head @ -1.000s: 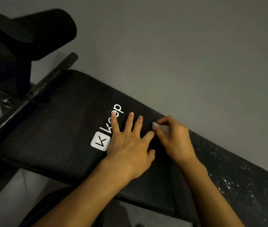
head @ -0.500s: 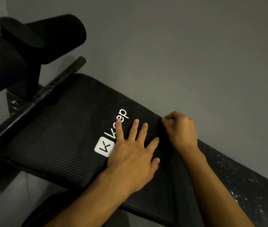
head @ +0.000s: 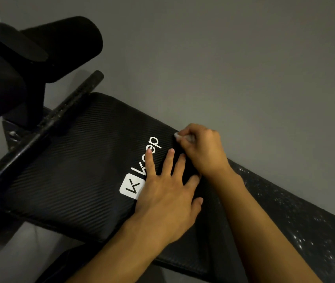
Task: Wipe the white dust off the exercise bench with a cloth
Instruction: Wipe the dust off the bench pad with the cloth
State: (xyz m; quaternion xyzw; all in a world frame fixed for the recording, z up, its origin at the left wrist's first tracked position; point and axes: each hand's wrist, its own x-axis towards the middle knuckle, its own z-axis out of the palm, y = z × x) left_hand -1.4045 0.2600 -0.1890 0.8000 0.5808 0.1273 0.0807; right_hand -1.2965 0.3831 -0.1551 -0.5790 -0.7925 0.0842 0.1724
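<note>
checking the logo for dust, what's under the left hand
The left hand rests on the black ribbed bench pad, covering part of its white keep logo; dust beneath cannot be seen.

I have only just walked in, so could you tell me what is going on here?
A person is cleaning a black exercise bench. The right hand pinches a small white cloth against the far edge of the pad, while the left hand lies flat, fingers spread, partly over the Keep logo. White dust specks cover the section to the right; this pad looks clean.
</note>
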